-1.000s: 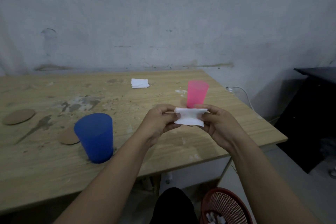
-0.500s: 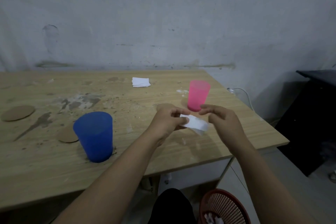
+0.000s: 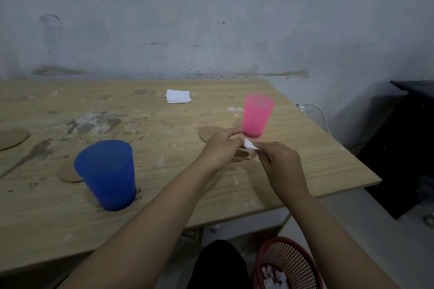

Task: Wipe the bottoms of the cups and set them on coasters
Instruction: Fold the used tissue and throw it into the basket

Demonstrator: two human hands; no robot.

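A pink cup stands upright on the wooden table at the right. A blue cup stands nearer me at the left, partly over a brown round coaster. Another coaster lies just left of the pink cup, partly behind my left hand. A third coaster is at the far left edge. My left hand and my right hand meet in front of the pink cup and both pinch a small folded white tissue, mostly hidden between the fingers.
A folded white tissue stack lies at the back of the table. A red mesh bin with crumpled tissues stands on the floor at lower right. A dark cabinet is at the right. The grey wall is close behind the table.
The tissue was spread flat between both hands; now it is folded small between my fingers. My right hand let go half a second ago and pinches it again.
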